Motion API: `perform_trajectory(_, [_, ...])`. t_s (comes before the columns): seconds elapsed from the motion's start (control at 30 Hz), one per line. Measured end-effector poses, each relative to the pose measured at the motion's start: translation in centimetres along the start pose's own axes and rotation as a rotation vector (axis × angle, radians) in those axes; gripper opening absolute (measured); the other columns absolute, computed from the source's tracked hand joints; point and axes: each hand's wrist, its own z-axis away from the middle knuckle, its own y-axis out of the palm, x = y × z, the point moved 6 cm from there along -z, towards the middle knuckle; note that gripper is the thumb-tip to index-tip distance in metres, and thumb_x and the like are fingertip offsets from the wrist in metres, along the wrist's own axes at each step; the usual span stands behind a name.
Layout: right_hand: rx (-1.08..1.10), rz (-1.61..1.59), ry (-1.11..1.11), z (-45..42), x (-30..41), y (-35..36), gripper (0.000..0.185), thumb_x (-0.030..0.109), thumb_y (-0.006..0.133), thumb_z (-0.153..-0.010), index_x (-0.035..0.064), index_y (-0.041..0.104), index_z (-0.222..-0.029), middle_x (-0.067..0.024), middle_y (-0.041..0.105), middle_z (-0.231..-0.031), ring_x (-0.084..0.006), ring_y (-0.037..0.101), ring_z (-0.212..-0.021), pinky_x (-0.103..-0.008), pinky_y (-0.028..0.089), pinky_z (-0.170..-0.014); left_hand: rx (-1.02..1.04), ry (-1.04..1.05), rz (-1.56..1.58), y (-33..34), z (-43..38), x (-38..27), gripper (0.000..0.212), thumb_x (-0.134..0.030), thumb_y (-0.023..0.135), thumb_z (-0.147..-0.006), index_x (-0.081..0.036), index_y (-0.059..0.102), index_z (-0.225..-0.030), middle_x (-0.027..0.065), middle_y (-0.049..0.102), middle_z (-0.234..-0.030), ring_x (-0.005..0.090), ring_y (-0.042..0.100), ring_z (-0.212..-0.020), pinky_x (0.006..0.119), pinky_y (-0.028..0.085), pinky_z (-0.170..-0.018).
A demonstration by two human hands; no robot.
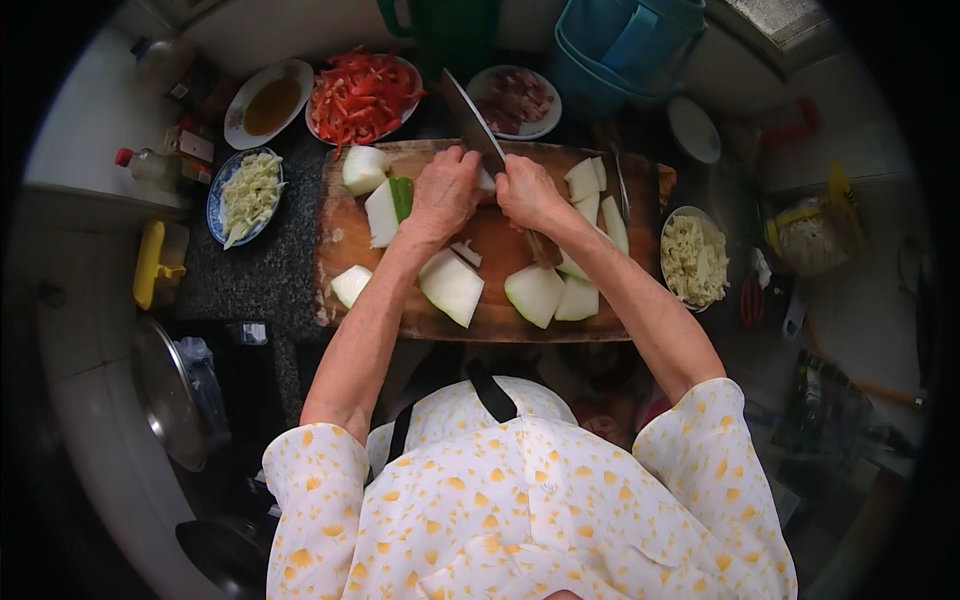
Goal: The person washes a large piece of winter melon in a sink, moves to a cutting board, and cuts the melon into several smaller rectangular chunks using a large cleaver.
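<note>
My right hand [528, 196] grips the wooden handle of a cleaver [471, 118], whose blade points up and to the left. Beside it, my left hand [448, 187] rests on a pale piece of melon [486, 182], mostly hidden under the fingers, near the blade. Both hands are over a wooden cutting board [491, 240]. Chunks of what looks like winter melon lie around them: one with green rind [390, 210] at the left, a large one [452, 285] at the near middle, others [535, 294] to its right, and peeled pieces [589, 178] at the right.
Behind the board stand plates of sliced red pepper [360, 97], brown liquid [270, 105] and cut raw meat [517, 101]. Chopped pale vegetables fill a blue-rimmed plate [247, 193] at left and a bowl [694, 259] at right. A blue bucket [626, 52] stands behind; red-handled scissors [751, 301] lie right.
</note>
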Motion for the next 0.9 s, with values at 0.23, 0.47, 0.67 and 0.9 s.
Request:
perform_trajectory(0.23, [-0.058, -0.018, -0.027, 0.1, -1.3, 0.1, 0.02, 0.013, 0.046, -0.083, -0.0045, 0.055, -0.084, -0.0199, 0.06, -0.066, -0.0321, 0.06, -0.053, -0.0422, 0.049, -0.063, -0.096, -0.048, 0.077, 0.0, 0.7, 0.0, 0.039, -0.008, 0.07, -0.067, -0.004, 0.052, -0.101, 0.0164, 0.052, -0.096, 0.0362, 0.05, -0.094, 0.042, 0.044, -0.077])
perform_trajectory(0.47, [-0.074, -0.38, 0.035, 0.4, -1.1, -0.7, 0.018, 0.012, 0.042, -0.084, -0.0025, 0.052, -0.085, -0.0106, 0.056, -0.055, -0.0206, 0.055, -0.04, -0.0338, 0.047, -0.043, -0.145, -0.109, 0.049, -0.7, 1.8, 0.6, 0.038, -0.011, 0.07, -0.069, -0.004, 0.05, -0.099, 0.0173, 0.052, -0.095, 0.0375, 0.05, -0.092, 0.043, 0.043, -0.076])
perform_trajectory(0.67, [-0.13, -0.42, 0.011, 0.1, -0.7, -1.6, 0.018, 0.013, 0.042, -0.084, -0.0018, 0.052, -0.083, -0.0101, 0.055, -0.054, -0.0195, 0.053, -0.039, -0.0327, 0.047, -0.041, -0.123, -0.131, 0.098, -2.2, 3.3, 0.7, 0.035, -0.015, 0.072, -0.069, -0.002, 0.053, -0.096, 0.0168, 0.055, -0.094, 0.0342, 0.054, -0.089, 0.039, 0.045, -0.075])
perform_trajectory(0.9, [-0.206, -0.295, -0.151, 0.5, 0.5, -2.4, 0.02, 0.017, 0.045, -0.085, -0.0011, 0.054, -0.086, -0.0165, 0.057, -0.06, -0.0297, 0.057, -0.051, -0.0393, 0.047, -0.057, -0.386, -0.391, -0.086, -10.0, 4.6, 6.9, 0.047, -0.028, 0.07, -0.072, -0.001, 0.055, -0.107, 0.0159, 0.054, -0.099, 0.0293, 0.056, -0.091, 0.038, 0.046, -0.08])
